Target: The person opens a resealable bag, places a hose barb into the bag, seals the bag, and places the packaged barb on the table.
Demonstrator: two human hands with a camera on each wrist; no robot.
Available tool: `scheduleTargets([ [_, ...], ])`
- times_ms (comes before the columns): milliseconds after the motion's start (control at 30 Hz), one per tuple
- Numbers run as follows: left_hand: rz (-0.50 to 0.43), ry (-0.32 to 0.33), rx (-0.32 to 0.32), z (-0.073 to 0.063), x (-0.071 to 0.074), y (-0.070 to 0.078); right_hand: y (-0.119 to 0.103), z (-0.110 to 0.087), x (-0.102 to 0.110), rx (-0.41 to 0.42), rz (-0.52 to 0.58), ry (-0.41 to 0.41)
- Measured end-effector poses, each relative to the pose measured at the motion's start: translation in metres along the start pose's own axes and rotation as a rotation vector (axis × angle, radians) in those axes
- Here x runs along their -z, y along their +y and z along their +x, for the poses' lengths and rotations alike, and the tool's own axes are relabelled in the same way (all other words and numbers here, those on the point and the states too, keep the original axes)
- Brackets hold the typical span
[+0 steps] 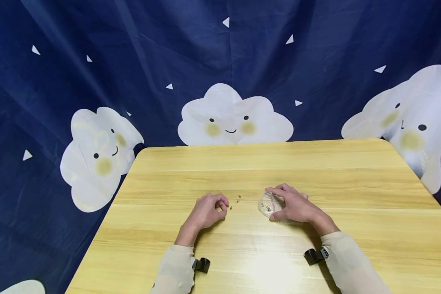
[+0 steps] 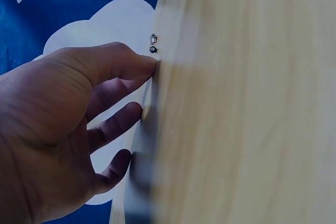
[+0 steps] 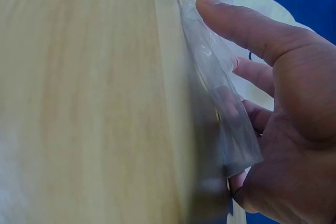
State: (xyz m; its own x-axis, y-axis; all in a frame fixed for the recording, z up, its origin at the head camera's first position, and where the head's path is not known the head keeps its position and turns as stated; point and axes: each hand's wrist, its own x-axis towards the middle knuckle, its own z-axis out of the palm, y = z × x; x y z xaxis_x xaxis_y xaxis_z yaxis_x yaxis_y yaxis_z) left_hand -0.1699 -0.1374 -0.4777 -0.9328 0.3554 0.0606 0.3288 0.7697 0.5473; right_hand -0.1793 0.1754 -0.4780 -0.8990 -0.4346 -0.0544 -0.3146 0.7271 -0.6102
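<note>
The bits on the desk are too small to identify. You cannot count the pieces inside the bag. Your right hand covers the bag's side toward the desk's right edge. You cannot confirm whether your left hand grips a bit: in its wrist view, the thumb hides the index fingertip. The head view cuts off the desk's near edge and your sleeves. Both wrist views blur the desk's grain.

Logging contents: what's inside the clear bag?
Several small shiny pieces show toward the left end of the clear bag; too tiny to count reliably. The right grip covers its right part, so anything there can't be seen.
</note>
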Motion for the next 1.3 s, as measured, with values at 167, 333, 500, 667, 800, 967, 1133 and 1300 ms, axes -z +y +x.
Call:
scheduleTargets([
  [167,0.044,0.008,-0.015,0.004,-0.002,0.001,0.0,0.0,0.002,0.002,0.004,0.0],
  [333,0.087,0.01,-0.035,0.006,-0.004,0.001,0.0,0.001,0.003,0.005,0.004,0.001],
  [500,0.077,0.038,-0.053,0.008,-0.003,0.001,-0.001,0.001,0.004,0.007,0.0,0.001],
  [667,-0.024,0.073,-0.071,0.012,0.001,0.007,-0.001,0.001,0.004,0.005,-0.008,0.004],
  [800,-0.082,0.081,-0.065,0.015,0.003,0.013,-0.001,0.001,0.004,0.002,-0.003,0.002],
  [967,-0.137,0.092,-0.075,0.017,0.003,0.018,-0.001,0.001,0.003,0.007,0.005,0.007],
  [1133,-0.182,0.109,-0.102,0.018,0.0,0.022,0.0,0.0,-0.001,0.013,0.004,0.008],
  [1300,-0.193,0.123,-0.113,0.022,-0.002,0.027,-0.001,0.0,-0.001,0.008,-0.012,0.009],
])
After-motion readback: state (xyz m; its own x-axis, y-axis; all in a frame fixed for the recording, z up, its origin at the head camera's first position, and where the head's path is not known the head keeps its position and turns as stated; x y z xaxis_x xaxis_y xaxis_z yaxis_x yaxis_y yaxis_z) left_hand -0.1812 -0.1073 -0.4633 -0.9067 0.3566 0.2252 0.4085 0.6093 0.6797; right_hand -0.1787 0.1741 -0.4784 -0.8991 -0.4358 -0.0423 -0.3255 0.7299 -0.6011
